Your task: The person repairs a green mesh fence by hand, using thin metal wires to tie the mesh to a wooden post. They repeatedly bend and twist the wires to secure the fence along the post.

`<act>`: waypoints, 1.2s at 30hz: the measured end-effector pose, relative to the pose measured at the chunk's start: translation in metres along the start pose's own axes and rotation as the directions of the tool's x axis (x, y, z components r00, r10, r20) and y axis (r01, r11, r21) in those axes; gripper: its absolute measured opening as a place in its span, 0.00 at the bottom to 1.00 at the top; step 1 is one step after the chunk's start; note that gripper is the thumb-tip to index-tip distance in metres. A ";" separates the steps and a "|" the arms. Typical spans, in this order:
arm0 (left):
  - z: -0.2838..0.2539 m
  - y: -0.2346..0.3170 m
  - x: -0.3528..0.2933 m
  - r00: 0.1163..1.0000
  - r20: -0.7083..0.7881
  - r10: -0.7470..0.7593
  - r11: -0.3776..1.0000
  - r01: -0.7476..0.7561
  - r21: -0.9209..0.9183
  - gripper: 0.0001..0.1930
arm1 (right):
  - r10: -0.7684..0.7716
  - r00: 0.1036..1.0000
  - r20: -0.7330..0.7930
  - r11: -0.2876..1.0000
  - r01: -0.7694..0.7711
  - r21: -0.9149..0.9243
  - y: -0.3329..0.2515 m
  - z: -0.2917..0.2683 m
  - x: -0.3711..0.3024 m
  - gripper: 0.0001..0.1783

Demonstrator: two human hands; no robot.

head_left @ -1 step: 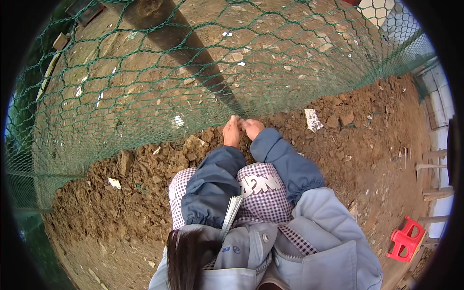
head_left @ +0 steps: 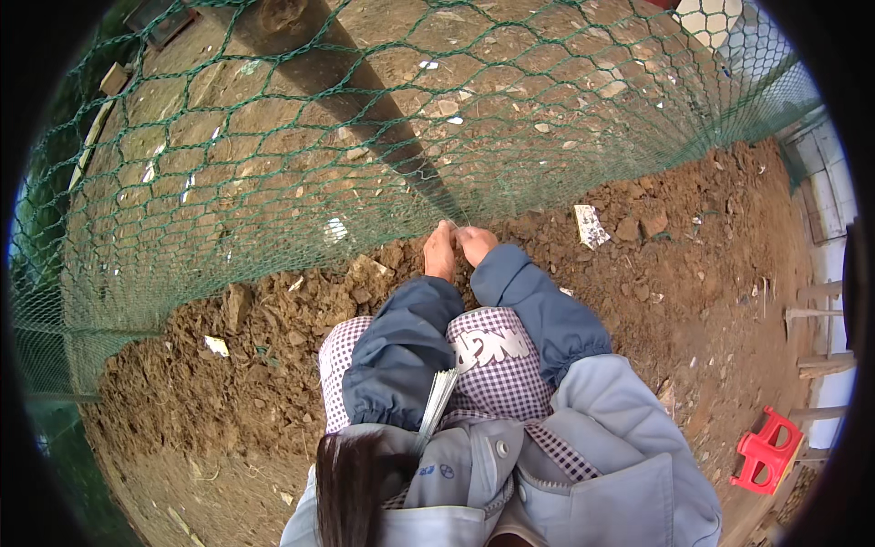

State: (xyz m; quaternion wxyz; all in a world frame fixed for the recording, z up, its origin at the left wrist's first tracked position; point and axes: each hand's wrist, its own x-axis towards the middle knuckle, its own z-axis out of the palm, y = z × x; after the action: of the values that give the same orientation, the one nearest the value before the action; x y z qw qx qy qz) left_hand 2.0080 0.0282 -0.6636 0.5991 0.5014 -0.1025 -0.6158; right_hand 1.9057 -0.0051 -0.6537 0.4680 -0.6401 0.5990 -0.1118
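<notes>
My left hand (head_left: 439,252) and my right hand (head_left: 476,244) meet at the foot of a dark round post (head_left: 392,137), beside the lower part of a green net (head_left: 273,201). Both sets of fingers are pinched together, with the tips almost touching. A thin pale tie (head_left: 464,217) sticks up between the fingertips; how it runs round the net or post is too small to tell. A bundle of similar pale thin ties (head_left: 438,401) is tucked at the front of my grey jacket (head_left: 602,438).
Loose brown soil with clods (head_left: 237,383) lies along the net's foot. A pale broken tile piece (head_left: 591,226) lies right of my hands. At the far right stand a red plastic stool (head_left: 767,451) and wooden-handled tools (head_left: 825,365). Stones and scraps dot the ground behind the net.
My fingertips have shifted very slightly, and the thin tie shows more clearly above them. Everything else is the same.
</notes>
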 end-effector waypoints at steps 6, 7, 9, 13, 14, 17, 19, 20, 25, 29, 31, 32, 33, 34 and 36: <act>0.003 0.004 0.003 0.996 -0.076 -0.044 0.995 0.037 -0.095 0.05 | -0.245 0.959 -0.145 0.964 0.224 -0.145 -0.005 0.010 -0.019 0.17; 0.002 0.006 0.003 0.993 -0.095 -0.066 0.997 0.061 -0.054 0.05 | -0.259 0.949 -0.180 0.963 0.239 -0.122 -0.006 0.009 -0.022 0.16; 0.002 0.008 0.004 0.985 -0.128 -0.116 0.993 0.114 -0.018 0.05 | -0.228 0.956 -0.187 0.972 0.211 -0.104 -0.005 0.004 -0.028 0.16; 0.003 0.011 0.007 0.976 -0.024 -0.214 0.973 0.211 -0.095 0.06 | -0.272 0.954 -0.125 0.951 0.246 -0.189 -0.007 0.000 -0.031 0.16; 0.004 0.012 0.008 0.983 -0.032 -0.180 0.978 0.175 -0.113 0.07 | -0.280 0.956 -0.088 0.944 0.258 -0.206 -0.009 0.001 -0.031 0.16; 0.004 0.016 0.008 0.986 -0.049 -0.162 0.984 0.158 -0.077 0.06 | -0.305 0.949 -0.079 0.935 0.283 -0.215 -0.012 0.001 -0.034 0.14; 0.005 0.020 0.008 0.984 -0.077 -0.160 0.987 0.158 -0.028 0.05 | -0.294 0.946 -0.135 0.951 0.276 -0.136 -0.014 0.001 -0.038 0.12; 0.006 0.021 0.008 0.983 -0.101 -0.151 0.989 0.151 -0.002 0.05 | -0.266 0.945 -0.190 0.964 0.260 -0.057 -0.013 -0.001 -0.041 0.11; 0.008 0.024 -0.001 0.985 -0.167 -0.033 0.976 0.067 0.208 0.03 | 0.019 0.956 -0.294 0.968 0.056 0.244 -0.008 -0.013 -0.051 0.11; 0.005 0.021 -0.008 0.997 -0.072 -0.028 0.965 0.045 0.257 0.02 | -0.195 0.906 -0.375 0.980 0.167 -0.108 -0.006 -0.013 -0.045 0.08; 0.002 0.019 -0.008 0.999 -0.025 -0.048 0.977 0.052 0.205 0.02 | -0.291 0.903 -0.316 0.950 0.234 -0.206 -0.008 -0.007 -0.041 0.07; 0.000 0.018 -0.007 0.997 -0.040 -0.073 0.964 0.081 0.255 0.03 | -0.267 0.918 -0.294 0.958 0.221 -0.182 -0.009 -0.004 -0.040 0.07; -0.001 0.017 -0.006 0.995 -0.039 -0.087 0.949 0.095 0.300 0.03 | -0.245 0.930 -0.273 0.965 0.207 -0.159 -0.010 -0.001 -0.039 0.07; -0.003 0.017 -0.005 0.992 -0.074 -0.107 0.926 0.126 0.355 0.03 | -0.204 0.948 -0.246 0.975 0.175 -0.137 -0.011 0.001 -0.039 0.07; -0.003 0.016 -0.002 0.999 -0.035 -0.039 0.946 0.048 0.319 0.04 | -0.174 0.939 -0.296 0.984 0.181 -0.004 -0.009 0.005 -0.041 0.10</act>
State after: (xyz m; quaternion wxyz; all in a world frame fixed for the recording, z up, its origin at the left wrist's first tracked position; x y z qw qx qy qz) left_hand 2.0198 0.0273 -0.6522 0.4974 0.6026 -0.1814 -0.5972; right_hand 1.9040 0.0316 -0.6326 0.3687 -0.6619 0.6008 -0.2549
